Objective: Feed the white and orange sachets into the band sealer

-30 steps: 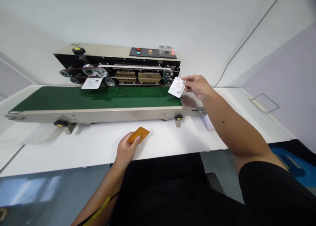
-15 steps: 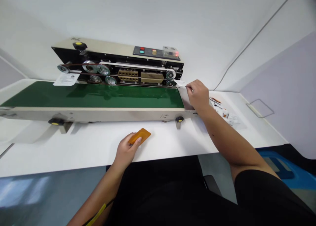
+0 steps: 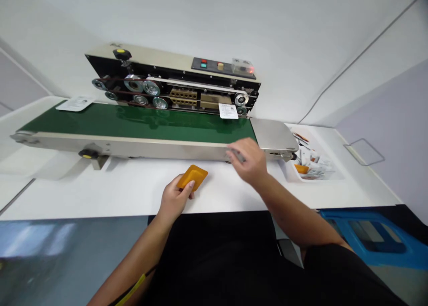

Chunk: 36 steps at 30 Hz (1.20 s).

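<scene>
An orange packet (image 3: 195, 176) is pinched in my left hand (image 3: 175, 196), over the white table in front of the machine. My right hand (image 3: 248, 161), slightly blurred, hovers at the conveyor's front edge with its fingers curled and a small gap between thumb and forefinger; nothing shows in it. Behind it, a white printed packet (image 3: 228, 111) hangs from the rollers at the right end of the sealing machine (image 3: 174, 67). A second white packet (image 3: 75, 104) lies at the left end of the green belt (image 3: 140, 124).
To the right of the machine's metal end plate (image 3: 274, 134) stands a clear bin (image 3: 290, 174) with several packets inside. A wire handle (image 3: 364, 152) is farther right. Below the table on the right is a blue plastic stool (image 3: 354, 241).
My right hand has let go of the white packet and come back toward me. That packet has moved left into the rollers. The other one has travelled to the belt's left end.
</scene>
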### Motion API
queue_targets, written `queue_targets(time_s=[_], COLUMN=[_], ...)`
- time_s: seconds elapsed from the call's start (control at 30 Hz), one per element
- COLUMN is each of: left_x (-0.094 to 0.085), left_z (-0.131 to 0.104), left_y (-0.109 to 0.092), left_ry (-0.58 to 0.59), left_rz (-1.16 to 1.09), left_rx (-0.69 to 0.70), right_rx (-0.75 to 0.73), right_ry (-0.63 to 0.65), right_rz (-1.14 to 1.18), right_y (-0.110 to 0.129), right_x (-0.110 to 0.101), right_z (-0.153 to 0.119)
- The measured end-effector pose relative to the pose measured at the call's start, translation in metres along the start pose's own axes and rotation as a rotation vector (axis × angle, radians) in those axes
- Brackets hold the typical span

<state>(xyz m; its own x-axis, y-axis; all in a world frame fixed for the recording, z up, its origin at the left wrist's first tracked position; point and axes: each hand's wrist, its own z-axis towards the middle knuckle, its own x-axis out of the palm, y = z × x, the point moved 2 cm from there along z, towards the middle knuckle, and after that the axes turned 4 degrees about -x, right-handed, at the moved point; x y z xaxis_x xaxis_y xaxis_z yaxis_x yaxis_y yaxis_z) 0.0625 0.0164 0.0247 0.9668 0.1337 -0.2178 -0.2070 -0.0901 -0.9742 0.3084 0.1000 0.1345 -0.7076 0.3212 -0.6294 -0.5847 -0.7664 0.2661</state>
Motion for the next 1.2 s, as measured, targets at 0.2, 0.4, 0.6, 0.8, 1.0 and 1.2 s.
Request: queue_targets(time_s=[0.2, 0.4, 0.6, 0.8, 1.0, 1.2], left_x=[0.002, 0.001, 0.003, 0.004, 0.002, 0.001], left_z=[0.001, -0.001, -0.003, -0.003, -0.002, -0.001], left_y=[0.006, 0.011, 0.005, 0.003, 0.0, -0.002], left_ry=[0.066, 0.217, 0.311, 0.317, 0.317, 0.319], left_rz=[-0.135, -0.029, 0.043, 0.021, 0.085, 0.095], left_rx=[-0.003, 0.059, 0.198, 0.259, 0.246, 0.245], right_rx=[0.451, 0.726, 0.715, 0.783, 1.025, 1.02], right_ry=[0.295, 0.25, 0.162, -0.16, -0.121, -0.074], right_rz=[0.536, 0.793, 0.909, 0.607, 0.58, 0.587], right_y=[0.043, 0.04, 0.017, -0.084, -0.156, -0.163], right_x=[0.051, 0.066, 0.03, -0.046, -0.052, -0.035], right_z=[-0.059, -0.062, -0.037, 0.035, 0.075, 0.094])
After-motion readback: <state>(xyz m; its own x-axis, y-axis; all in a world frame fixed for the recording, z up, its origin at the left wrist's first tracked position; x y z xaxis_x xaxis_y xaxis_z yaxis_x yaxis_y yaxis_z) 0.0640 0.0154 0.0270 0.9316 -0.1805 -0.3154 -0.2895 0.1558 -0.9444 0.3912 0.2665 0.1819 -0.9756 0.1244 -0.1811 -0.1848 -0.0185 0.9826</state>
